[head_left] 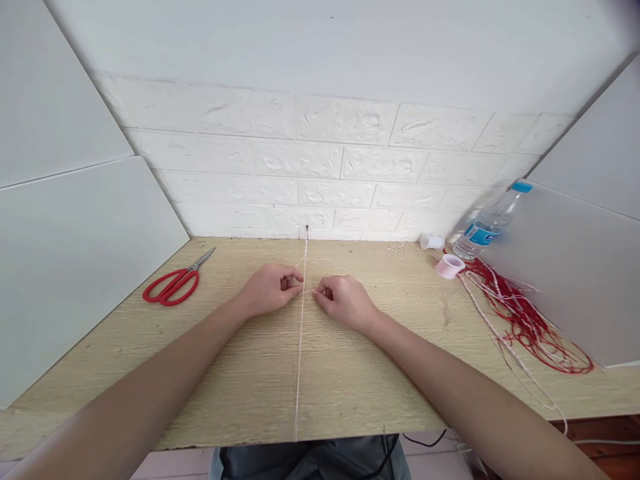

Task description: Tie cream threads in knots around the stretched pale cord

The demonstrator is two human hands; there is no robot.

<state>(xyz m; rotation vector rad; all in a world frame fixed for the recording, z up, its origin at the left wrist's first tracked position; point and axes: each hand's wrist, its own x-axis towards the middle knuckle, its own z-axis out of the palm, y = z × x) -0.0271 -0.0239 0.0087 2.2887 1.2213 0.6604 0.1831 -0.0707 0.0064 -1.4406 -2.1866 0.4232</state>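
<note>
A pale cord (300,360) runs taut from a small hole at the base of the wall to the table's front edge. Its top end is a short braided length (307,244), from which thin loose threads spread to both sides. Left of the cord, my left hand (270,289) is closed, thumb and forefinger pinching a thin thread. On the other side, my right hand (346,300) pinches thread too, and a short stretch of it crosses the cord between the fingertips. The exact crossing is too fine to make out.
Red-handled scissors (173,285) lie at the left. At the right are a white spool (432,241), a pink spool (450,266), a water bottle (487,223) and a heap of red cords (520,310). White panels (90,253) flank the wooden table (240,393); a brick-patterned wall stands behind.
</note>
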